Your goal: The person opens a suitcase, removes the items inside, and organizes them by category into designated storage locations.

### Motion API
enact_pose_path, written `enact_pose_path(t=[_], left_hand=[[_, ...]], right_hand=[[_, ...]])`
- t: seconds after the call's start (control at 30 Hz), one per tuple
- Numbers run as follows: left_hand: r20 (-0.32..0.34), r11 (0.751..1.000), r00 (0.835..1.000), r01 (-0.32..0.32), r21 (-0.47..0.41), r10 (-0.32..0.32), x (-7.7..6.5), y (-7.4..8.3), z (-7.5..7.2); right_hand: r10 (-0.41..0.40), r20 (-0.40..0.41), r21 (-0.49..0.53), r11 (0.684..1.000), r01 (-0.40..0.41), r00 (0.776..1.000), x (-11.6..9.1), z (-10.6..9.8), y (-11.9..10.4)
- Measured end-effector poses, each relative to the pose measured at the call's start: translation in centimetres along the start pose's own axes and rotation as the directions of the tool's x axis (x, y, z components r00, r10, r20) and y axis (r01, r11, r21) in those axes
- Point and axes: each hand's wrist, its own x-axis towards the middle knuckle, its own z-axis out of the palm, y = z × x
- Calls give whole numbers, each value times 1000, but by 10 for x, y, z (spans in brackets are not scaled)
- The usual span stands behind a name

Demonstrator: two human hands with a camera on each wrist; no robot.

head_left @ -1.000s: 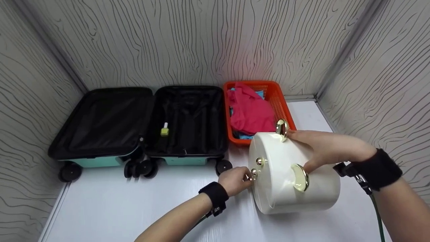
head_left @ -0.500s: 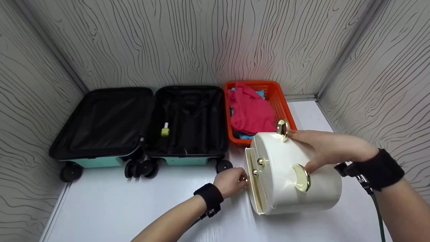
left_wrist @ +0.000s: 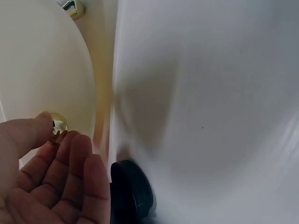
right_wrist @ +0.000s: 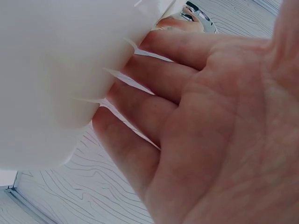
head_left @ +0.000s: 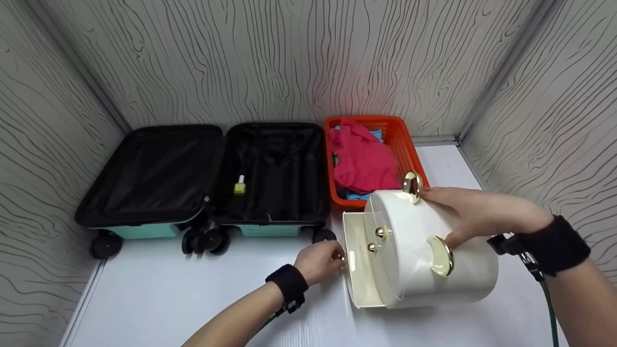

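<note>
A glossy white cosmetic storage box (head_left: 419, 217) with gold-trimmed ears and round gold knobs stands on the right of the white table. Its lowest visible drawer (head_left: 353, 270) is pulled out to the left, and I see no contents in it. With thumb and fingers, my left hand (head_left: 317, 262) pinches the gold drawer knob (left_wrist: 59, 124) at the drawer's front. My right hand (head_left: 487, 212) rests on top of the box, its thumb near the front ear and its fingers by the rear one. In the right wrist view the fingers (right_wrist: 140, 116) lie nearly straight against the white surface.
An open suitcase (head_left: 149, 178) with black lining and mint sides lies at the left. A small yellow-green bottle with a white cap (head_left: 240, 185) is in its right half. Behind the box, an orange basket (head_left: 409, 149) holds a pink cloth (head_left: 364, 159) and blue fabric.
My left hand has moved left, drawing the drawer out of the box from nearly closed to well extended. The right hand has stayed on the box.
</note>
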Motion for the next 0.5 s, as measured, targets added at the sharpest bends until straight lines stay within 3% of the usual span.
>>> enact_pose_path(t=[0.5], left_hand=[[22, 999, 999, 26, -39, -25, -5, -7, -3]], right_hand=[[-2, -3, -8, 1000, 2, 1000, -2, -2, 5]])
